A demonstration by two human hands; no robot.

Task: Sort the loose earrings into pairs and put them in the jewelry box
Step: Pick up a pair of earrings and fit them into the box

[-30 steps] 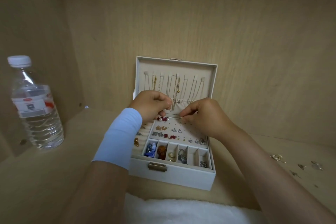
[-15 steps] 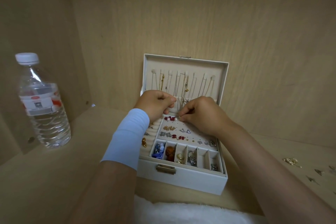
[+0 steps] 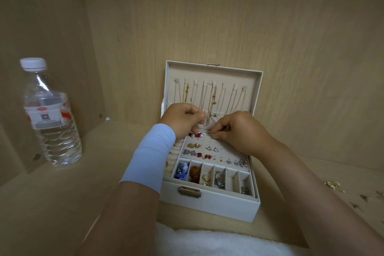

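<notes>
Shelf: your work surface is a wooden shelf (image 3: 62, 203), walled behind and on the left.
Bottle: a water bottle (image 3: 52, 114) stands upright, well apart from the work.
Box: the jewelry box (image 3: 209, 206) sits open in front of you, lid up against the back wall.
Left hand: your left hand (image 3: 182, 118) has its fingers curled over the far left corner of the box. You cannot tell from here whether this grip holds anything.
Right hand: your right hand (image 3: 239, 131) has a closed thumb-and-finger grip on one small stud (image 3: 212, 134).
Panel: the stud panel (image 3: 226, 147) already carries several pairs. The pinched stud is at its top row, just beside the pearl-and-red studs (image 3: 196, 135).
Loose earrings: the loose earrings (image 3: 334, 185) lie scattered on the shelf to your right.
Handling (judgement): these are very light, hard and slippery, and easily dropped. The thin posts probably bend, so pinch the decorative head and push the post straight into the hole.
</notes>
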